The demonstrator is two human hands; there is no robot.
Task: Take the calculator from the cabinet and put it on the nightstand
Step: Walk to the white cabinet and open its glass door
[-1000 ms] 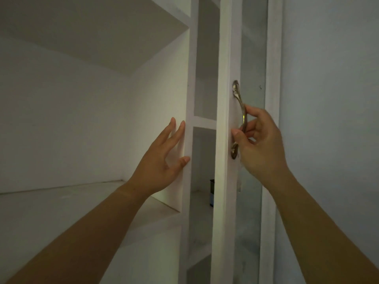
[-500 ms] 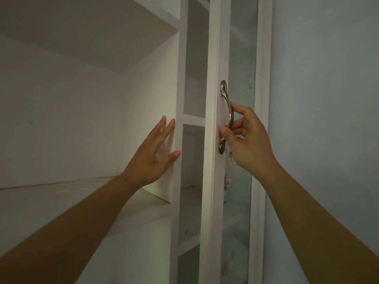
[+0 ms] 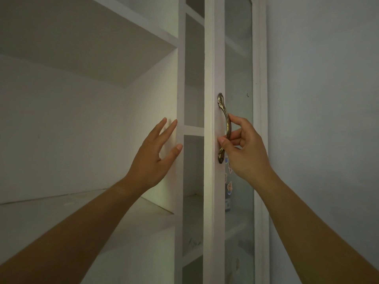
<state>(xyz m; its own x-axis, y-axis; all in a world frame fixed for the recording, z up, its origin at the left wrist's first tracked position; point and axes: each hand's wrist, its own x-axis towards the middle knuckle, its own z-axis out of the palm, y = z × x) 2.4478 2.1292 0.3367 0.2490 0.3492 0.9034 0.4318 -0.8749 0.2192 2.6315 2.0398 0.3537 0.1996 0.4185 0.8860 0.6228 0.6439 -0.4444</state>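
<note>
A white cabinet door (image 3: 213,78) with a glass pane stands slightly ajar in front of me. My right hand (image 3: 246,150) grips its curved brass handle (image 3: 224,124). My left hand (image 3: 155,156) is open with fingers spread, its palm against the white upright (image 3: 180,89) of the cabinet frame left of the door. A small dark object (image 3: 227,203) shows dimly through the glass on the inner shelf; I cannot tell what it is. No calculator or nightstand is plainly visible.
To the left are deep white open shelves (image 3: 82,201). A plain grey wall (image 3: 324,119) fills the right side. Small stickers (image 3: 229,186) sit on the glass below the handle.
The door edge has swung a little to the right and the gap beside it has widened. The dark object that showed in the gap now sits behind the glass. Both hands keep their holds.
</note>
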